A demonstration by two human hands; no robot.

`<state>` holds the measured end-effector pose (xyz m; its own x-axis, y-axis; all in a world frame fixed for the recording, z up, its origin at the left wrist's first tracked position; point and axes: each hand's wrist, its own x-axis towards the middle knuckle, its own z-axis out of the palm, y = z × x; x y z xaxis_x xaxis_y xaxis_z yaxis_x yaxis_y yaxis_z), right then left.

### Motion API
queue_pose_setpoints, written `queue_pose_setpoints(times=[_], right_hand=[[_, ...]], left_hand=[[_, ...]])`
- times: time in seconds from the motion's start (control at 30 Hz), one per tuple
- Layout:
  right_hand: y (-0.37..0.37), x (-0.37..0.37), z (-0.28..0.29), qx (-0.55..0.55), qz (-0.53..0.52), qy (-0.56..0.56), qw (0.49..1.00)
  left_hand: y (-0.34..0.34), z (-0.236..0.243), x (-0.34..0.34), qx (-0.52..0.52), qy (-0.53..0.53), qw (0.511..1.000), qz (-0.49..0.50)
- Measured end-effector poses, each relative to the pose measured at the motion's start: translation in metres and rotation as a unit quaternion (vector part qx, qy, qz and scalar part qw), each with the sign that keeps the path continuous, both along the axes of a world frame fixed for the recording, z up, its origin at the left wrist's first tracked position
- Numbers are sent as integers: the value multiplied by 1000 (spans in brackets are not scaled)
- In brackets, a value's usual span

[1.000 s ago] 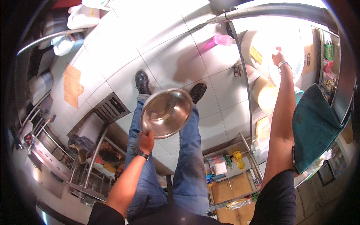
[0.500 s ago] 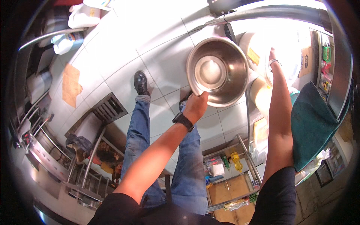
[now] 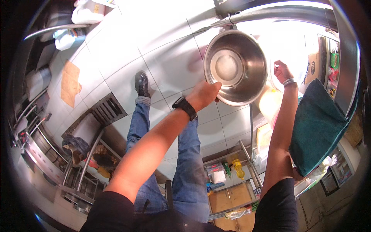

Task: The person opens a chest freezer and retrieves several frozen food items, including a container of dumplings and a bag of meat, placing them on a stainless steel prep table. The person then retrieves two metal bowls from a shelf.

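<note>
A deep stainless steel mixing bowl (image 3: 253, 65) hangs in the air in front of me, tilted so its inside faces me. My left hand (image 3: 206, 94) is closed on its near left rim, thumb over the edge. To the right of the bowl, my right hand (image 3: 284, 71) has its fingers curled in; whatever they hold, if anything, I cannot make out. Glare washes out the white surface around that hand. A cream rounded container (image 3: 269, 101) sits below, between the bowl and my right forearm.
A dark green cloth (image 3: 319, 127) hangs beside my right forearm from a metal edge. Below are shelves with a yellow bottle (image 3: 238, 169). A floor drain grate (image 3: 110, 110), a flattened piece of cardboard (image 3: 70, 83) and white jugs (image 3: 88, 12) are on the left.
My left hand has moved the bowl a little up and to the right. My right hand has drawn back toward me out of the glare, its fingers now curled.
</note>
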<state>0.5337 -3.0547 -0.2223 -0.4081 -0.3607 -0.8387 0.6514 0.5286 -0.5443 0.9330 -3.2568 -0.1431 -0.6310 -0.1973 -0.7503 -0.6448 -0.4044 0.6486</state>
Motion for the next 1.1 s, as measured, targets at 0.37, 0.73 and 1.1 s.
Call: queue_pose_setpoints(times=[0.37, 0.73, 1.1], right_hand=[[12, 61, 100, -213, -137, 194, 948], [-104, 260, 128, 66, 170, 697, 694], [-82, 174, 121, 180, 150, 760, 607]], left_hand=[[-24, 0, 0, -161, -24, 987, -9], [-39, 1, -8, -123, -72, 989, 36], [-40, 1, -3, -121, -48, 990, 61]])
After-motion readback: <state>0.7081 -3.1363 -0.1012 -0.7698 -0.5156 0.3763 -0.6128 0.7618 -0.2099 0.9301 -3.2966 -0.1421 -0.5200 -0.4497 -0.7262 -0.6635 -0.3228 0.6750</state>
